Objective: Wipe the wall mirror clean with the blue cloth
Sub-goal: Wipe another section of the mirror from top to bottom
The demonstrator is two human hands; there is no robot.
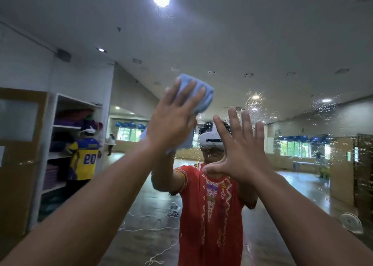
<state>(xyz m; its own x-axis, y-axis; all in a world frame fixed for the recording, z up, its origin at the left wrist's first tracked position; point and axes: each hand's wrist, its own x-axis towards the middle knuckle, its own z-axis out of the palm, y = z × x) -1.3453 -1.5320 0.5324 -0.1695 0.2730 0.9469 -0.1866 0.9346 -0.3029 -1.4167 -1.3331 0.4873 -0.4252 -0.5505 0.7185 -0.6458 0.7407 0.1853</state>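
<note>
Both forearms bare from the wrists back to the frame edge, behind left hand [171, 116] and right hand [242, 154]. Seen in reflection, below the grip: red short-sleeved top [193, 215], yellow-trimmed sleeve hem, zigzag embroidery in yellow, white and purple down the front. White headset [210, 138] beside the grip.

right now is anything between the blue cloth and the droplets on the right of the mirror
Partly: the right hand, fingers spread, sits just right of the blue cloth, which the left hand presses. The upper droplets lie above its fingertips.
</note>
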